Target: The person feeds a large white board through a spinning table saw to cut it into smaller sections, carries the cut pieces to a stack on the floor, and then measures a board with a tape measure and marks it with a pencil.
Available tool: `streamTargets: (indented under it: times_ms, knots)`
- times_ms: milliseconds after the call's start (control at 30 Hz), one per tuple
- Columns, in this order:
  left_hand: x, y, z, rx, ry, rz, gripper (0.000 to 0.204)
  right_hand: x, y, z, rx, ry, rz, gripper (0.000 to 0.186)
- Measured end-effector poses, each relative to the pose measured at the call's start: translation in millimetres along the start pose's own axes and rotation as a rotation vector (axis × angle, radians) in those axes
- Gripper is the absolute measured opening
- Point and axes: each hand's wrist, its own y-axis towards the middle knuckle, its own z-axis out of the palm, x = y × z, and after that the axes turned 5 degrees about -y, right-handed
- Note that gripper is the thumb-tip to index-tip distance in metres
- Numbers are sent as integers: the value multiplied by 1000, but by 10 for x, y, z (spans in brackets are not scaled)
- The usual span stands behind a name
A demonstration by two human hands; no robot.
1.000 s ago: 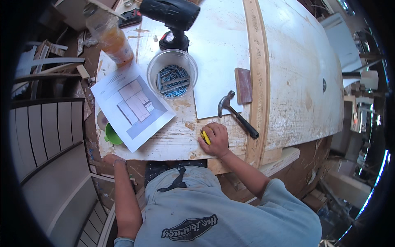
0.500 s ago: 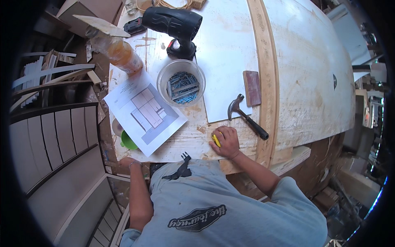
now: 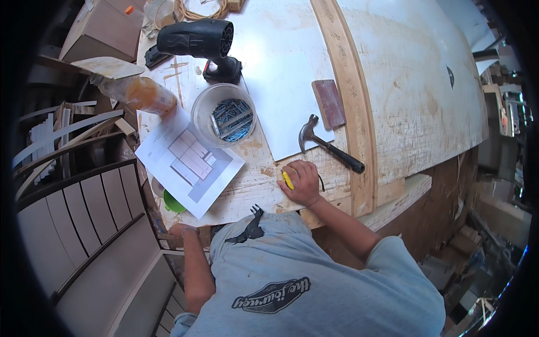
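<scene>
My right hand [image 3: 301, 182] rests on the worn white tabletop, its fingers curled round a small yellow object [image 3: 287, 180]. Most of that object is covered by the hand, so I cannot make out its kind; a short black strap or cord shows on the hand's other side. Just beyond lies a claw hammer [image 3: 331, 147] with a black handle. My left hand [image 3: 182, 229] is low at the table's near left edge, a bracelet at its wrist, and its fingers are hidden. Nearest to it are a green round thing [image 3: 173, 201] and a printed sheet with a furniture drawing [image 3: 216, 178].
A clear tub [image 3: 197, 115] of bluish screws stands beyond the sheet, with a black cordless power tool [image 3: 193, 40] behind it. A plastic bottle [image 3: 149, 95] is at left. A reddish-brown block [image 3: 329, 105] lies beside a long wooden strip [image 3: 351, 84]. Slatted panels [image 3: 84, 208] stand at left.
The view has shifted slightly, so the table's things sit further left. My right hand still grips the yellow object, turned a little, and the black strap beside it now shows.
</scene>
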Motion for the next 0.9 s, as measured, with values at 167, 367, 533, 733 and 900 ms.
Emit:
streamTargets:
  times_ms: [167,367,533,733,900]
  knots:
    - [17,3,-19,-11,-24,-7,60,-33,21,13,-11,48,-19,35]
    - [23,6,-42,-15,-46,-16,61,-41,47,-38,51,67,-68,36]
    - [26,5,-72,-18,-49,-13,61,-3,15,-5,18,32,-38,38]
    - [38,9,-56,-12,-33,-7,62,-23,16,-4,-9,60,-20,35]
    - [38,10,-38,13,-7,9,63,-73,33,-11,-12,72,-49,34]
